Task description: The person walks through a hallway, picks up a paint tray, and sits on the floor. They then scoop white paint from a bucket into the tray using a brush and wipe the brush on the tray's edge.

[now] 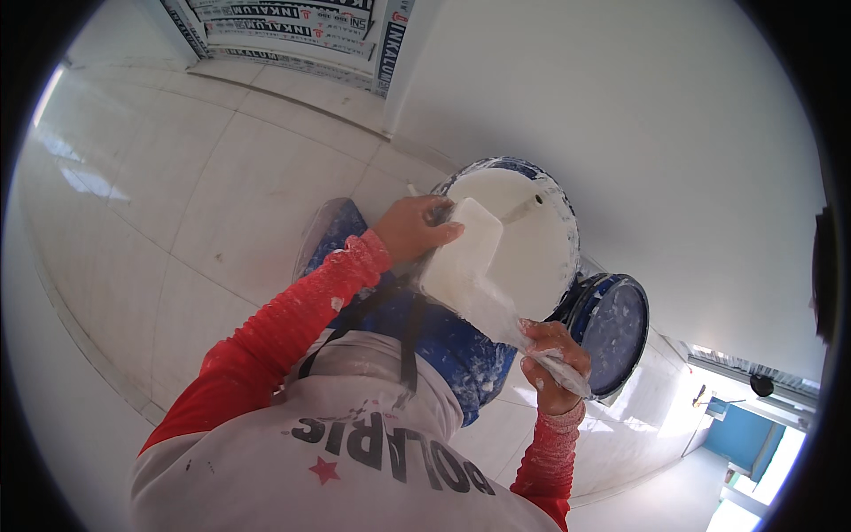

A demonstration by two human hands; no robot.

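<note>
My right hand [554,363] is wrapped round the narrow handle end of a white-coated, scoop-like tool [468,257]. The tool's wide, squarish end lies across the near left part of a blue drum's [574,226] open top. White paint or paste [523,235] fills the drum's mouth, with a small dark spot near its far side. At the tool's far left edge, my left hand [415,229] is closed with thumb and fingers against it. Whether anything else is in that hand is hidden. White smears cover both hands and the cuffs of my red sleeves.
A smaller dark blue, lidded bucket [616,337] stands right of the drum. Another blue container [341,232] sits to its left. A pale wall [638,133] rises close behind. Tiled floor [257,177] spreads leftward, towards a frame wrapped in printed film [292,35].
</note>
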